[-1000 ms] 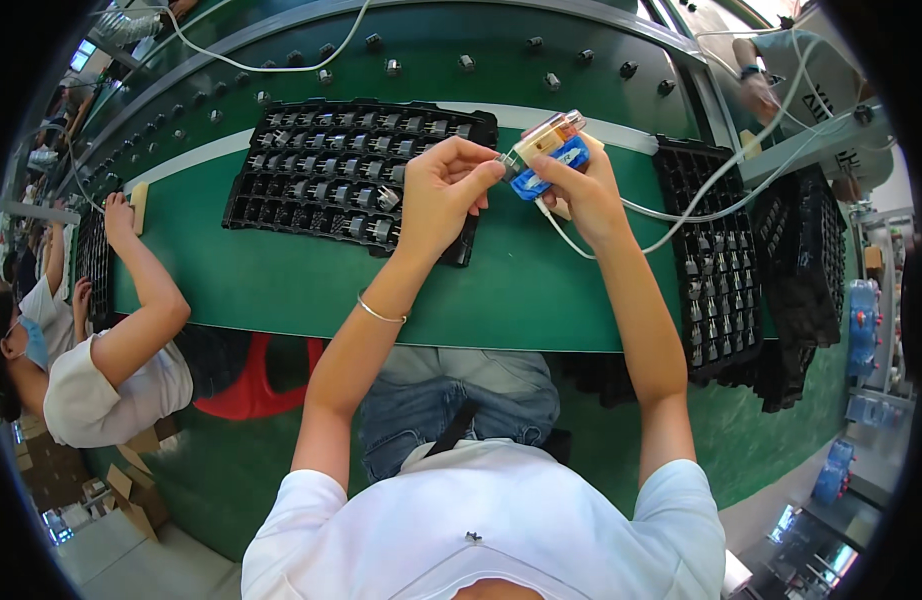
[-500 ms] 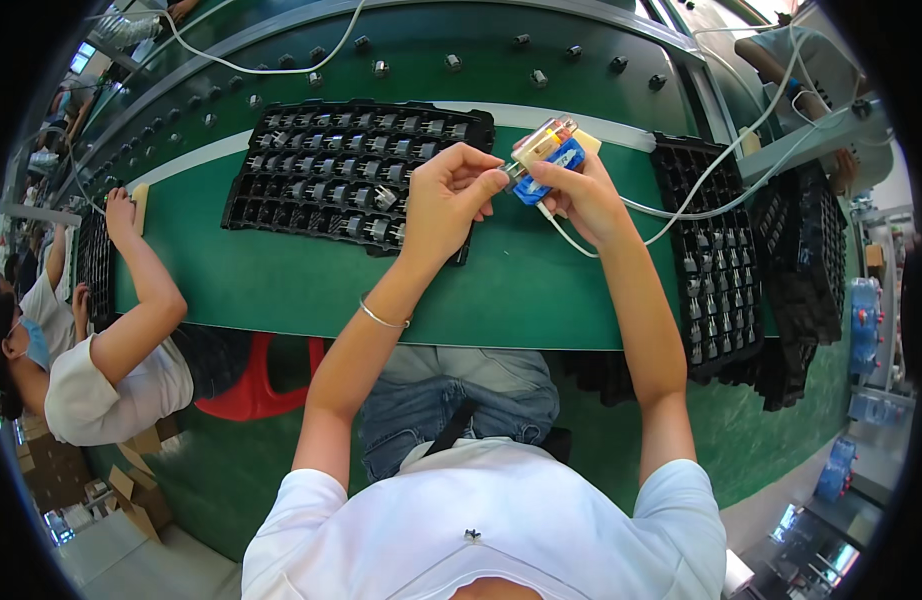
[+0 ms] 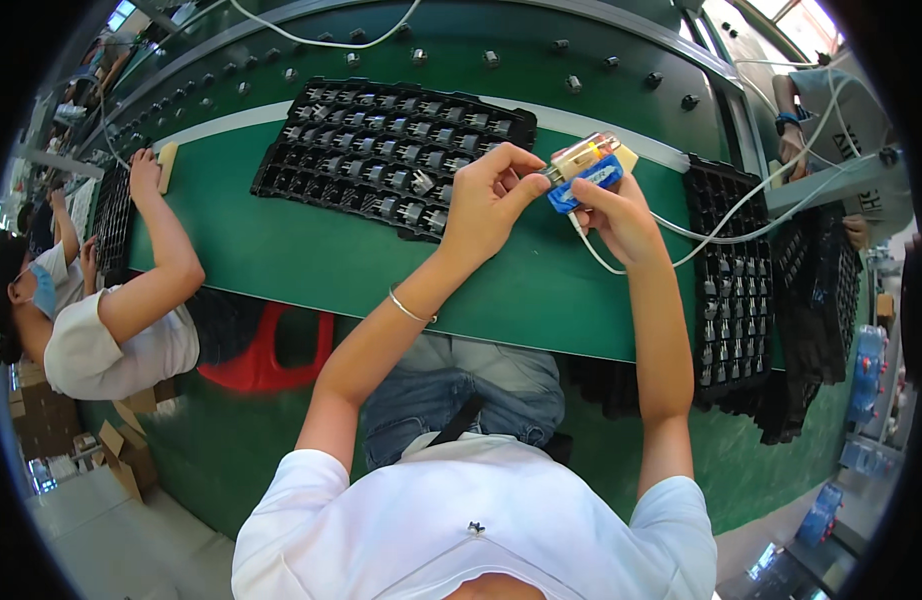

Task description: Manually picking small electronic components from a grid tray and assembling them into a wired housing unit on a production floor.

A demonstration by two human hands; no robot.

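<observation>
My right hand [image 3: 621, 215] is closed around a handheld device [image 3: 587, 170] with a clear cylindrical body, a blue side and a white cord [image 3: 593, 255]. Thumb and fingers of my left hand [image 3: 491, 200] pinch a small metallic part [image 3: 551, 174] against the device's left end. Most of that part is hidden by my fingertips. Just left of my hands lies a black tray [image 3: 271, 170] with rows of small grey-and-black parts with metal pins; one of them [image 3: 422, 182] sits tilted in its pocket.
Another black tray [image 3: 721, 220] of similar parts lies on the right, with stacked black trays [image 3: 826, 290] beyond it. Small parts stand spaced along the dark green strip behind the green table [image 3: 311, 240]. A co-worker [image 3: 131, 320] sits at the left. White cables cross the right side.
The view has shifted, so the table and tray appear farther right. Both hands stay together at the device, the left still pinching at its end. The co-worker's arm keeps much the same pose.
</observation>
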